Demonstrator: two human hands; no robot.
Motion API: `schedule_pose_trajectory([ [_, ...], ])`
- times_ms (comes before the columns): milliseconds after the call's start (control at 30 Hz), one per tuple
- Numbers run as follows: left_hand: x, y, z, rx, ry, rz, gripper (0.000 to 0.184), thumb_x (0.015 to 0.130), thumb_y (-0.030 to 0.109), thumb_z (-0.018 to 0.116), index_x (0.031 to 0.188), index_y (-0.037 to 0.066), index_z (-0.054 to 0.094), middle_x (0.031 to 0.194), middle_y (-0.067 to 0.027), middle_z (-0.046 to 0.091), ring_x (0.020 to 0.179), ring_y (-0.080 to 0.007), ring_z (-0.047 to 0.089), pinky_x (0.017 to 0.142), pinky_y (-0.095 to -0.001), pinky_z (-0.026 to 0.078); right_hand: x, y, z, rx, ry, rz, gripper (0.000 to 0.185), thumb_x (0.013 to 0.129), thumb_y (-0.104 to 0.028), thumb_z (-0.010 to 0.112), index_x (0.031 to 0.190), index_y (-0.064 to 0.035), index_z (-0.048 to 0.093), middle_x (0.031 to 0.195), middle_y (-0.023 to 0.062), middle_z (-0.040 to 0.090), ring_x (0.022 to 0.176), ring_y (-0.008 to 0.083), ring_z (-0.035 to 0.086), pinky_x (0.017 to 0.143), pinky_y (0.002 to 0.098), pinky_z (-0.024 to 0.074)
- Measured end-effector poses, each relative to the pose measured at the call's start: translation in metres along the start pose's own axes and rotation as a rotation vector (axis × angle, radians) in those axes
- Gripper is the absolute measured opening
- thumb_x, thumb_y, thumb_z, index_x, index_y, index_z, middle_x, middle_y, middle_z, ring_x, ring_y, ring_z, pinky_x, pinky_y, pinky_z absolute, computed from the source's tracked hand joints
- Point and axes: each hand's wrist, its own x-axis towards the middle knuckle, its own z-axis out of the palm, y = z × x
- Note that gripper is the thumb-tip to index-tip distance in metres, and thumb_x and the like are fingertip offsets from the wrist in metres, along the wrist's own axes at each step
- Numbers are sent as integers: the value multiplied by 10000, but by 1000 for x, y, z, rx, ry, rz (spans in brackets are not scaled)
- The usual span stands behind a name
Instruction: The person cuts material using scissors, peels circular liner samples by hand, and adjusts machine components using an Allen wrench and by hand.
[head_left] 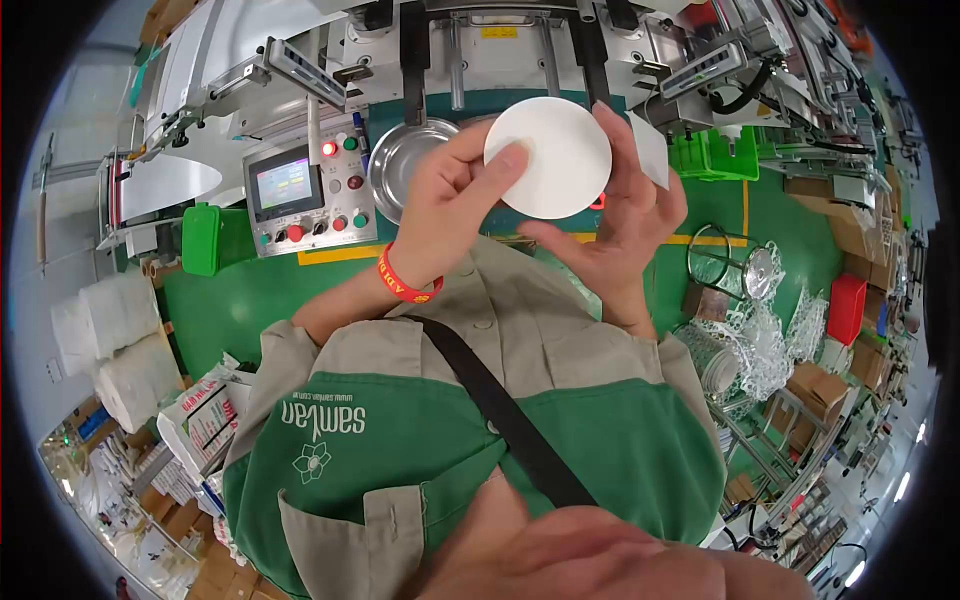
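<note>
A smooth white round disc [556, 165] is pinched in my left hand [448, 200], the thumb lying flat on its face and the fingers mostly hidden behind it. My right hand [628, 225] is on the disc's other side, fingers spread and curved. Its index finger is close to the disc's right edge; contact is unclear. The right thumb stretches out below the disc, apart from it. A white flat piece [650, 152] shows behind the right fingers; I cannot tell whether they hold it. Beside my left hand a round metal bowl [385, 185] sits on the green work surface.
A control panel [310, 195] with a screen and buttons stands left. Ahead is a machine [500, 65] with metal rods and black bars. Green bins stand left [201, 240] and right [715, 155]. A metal stool [735, 262] and clear wrapping [755, 345] are at right.
</note>
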Motion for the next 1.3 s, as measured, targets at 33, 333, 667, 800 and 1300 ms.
schedule_pose_trajectory([
  [33,-1,-1,1,12,2,20,359,907,171,544,1208,-18,498,1048,-69,607,912,-106,591,797,-248,488,-1,2,0,1,8,22,1121,615,-100,824,1347,-263,-10,1312,305,343,1155,388,450,899,439,467],
  [333,0,13,-4,29,-66,27,391,874,87,557,1242,-17,475,1050,-92,617,901,-116,607,791,-236,490,-2,-2,-1,293,-30,40,1091,584,-59,830,1350,-255,80,1288,311,393,1203,377,425,918,446,442],
  [667,-9,-11,4,-54,-103,267,489,849,159,610,1274,-9,435,1081,-94,607,962,-133,595,824,-261,488,-10,-8,18,477,299,106,951,669,-231,800,1349,-133,142,1180,296,509,1094,320,537,919,368,438],
  [800,-19,-1,-2,190,-163,208,572,774,61,681,1280,-3,421,1106,-80,592,940,-128,603,819,-265,486,-10,-21,19,525,362,290,830,724,-275,761,1311,-95,202,1143,265,548,1077,293,550,889,341,445],
  [1300,-24,1,-7,404,-156,337,586,716,87,734,1239,-5,486,1175,-90,590,987,-140,611,824,-253,500,7,-41,-18,330,142,382,62,702,-66,692,747,-27,678,1163,115,514,964,190,458,799,302,381],
])
